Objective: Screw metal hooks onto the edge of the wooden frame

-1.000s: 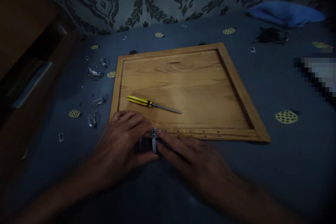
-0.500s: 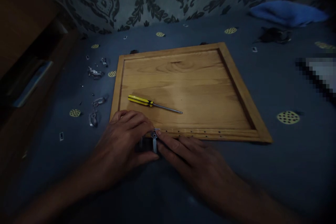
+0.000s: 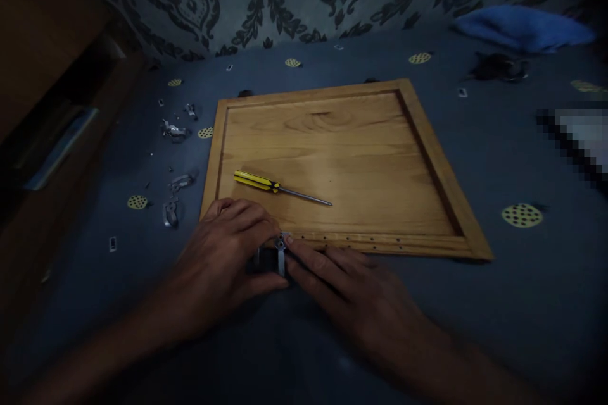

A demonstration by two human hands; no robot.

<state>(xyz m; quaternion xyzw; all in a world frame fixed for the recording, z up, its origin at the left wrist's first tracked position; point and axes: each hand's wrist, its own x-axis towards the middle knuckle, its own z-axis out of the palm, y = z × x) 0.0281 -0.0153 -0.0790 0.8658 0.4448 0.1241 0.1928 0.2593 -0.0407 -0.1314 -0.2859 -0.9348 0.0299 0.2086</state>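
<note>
A wooden cabinet door with a raised frame lies flat, and several small holes run along its near rail. At that rail's left part is a small silver metal hinge, partly covered by my fingers. My left hand curls around the hinge from the left, its thumb below and its fingers over the rail. From the right, my right hand has its fingertips against the hinge, with other fingers resting along the rail edge. On the door panel lies a screwdriver with a yellow and black handle, untouched.
Several loose metal hinges and small screws lie on the blue patterned cloth left of the door. A blue cloth and a dark object are at the back right. Wooden furniture stands at the left.
The view has shifted very slightly. Both hands stay on the hinge in nearly the same pose, and the door and screwdriver remain in place.
</note>
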